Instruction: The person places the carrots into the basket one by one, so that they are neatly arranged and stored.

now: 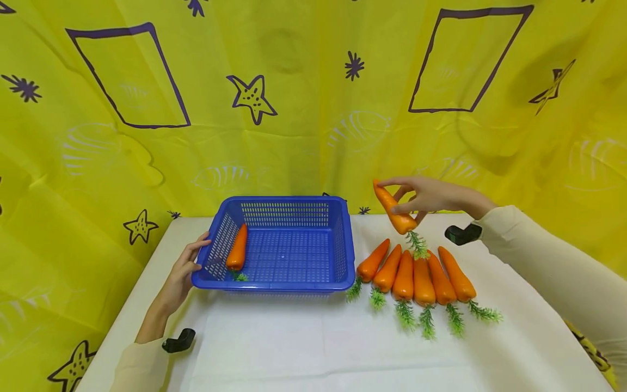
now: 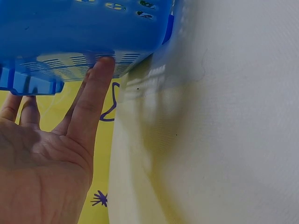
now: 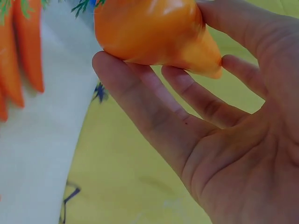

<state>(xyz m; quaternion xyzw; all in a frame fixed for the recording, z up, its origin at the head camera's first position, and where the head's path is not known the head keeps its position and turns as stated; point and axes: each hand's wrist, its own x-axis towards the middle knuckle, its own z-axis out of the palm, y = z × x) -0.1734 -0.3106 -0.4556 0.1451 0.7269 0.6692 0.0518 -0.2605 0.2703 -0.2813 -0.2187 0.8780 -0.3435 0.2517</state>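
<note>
My right hand (image 1: 423, 195) pinches an orange carrot (image 1: 392, 209) between thumb and fingers, raised above the table; its tip points up and left, and its green leafy top hangs down. In the right wrist view the fingers (image 3: 131, 93) lie along the carrot's (image 3: 149, 32) thick body. Against the left side of a blue plastic basket (image 1: 274, 286) rests my left hand (image 1: 178, 277). Its extended thumb and fingers touch the outside wall and rim, as the left wrist view shows with the hand (image 2: 46, 154) beside the basket (image 2: 93, 32). One carrot (image 1: 238, 249) lies inside the basket near its left wall.
A row of several carrots (image 1: 404, 277) with green tops lies right of the basket, below the raised carrot. White cloth covers the table (image 1: 274, 343). Directly behind it hangs a yellow patterned curtain (image 1: 294, 152). Black wrist devices (image 1: 462, 234) sit at both cuffs.
</note>
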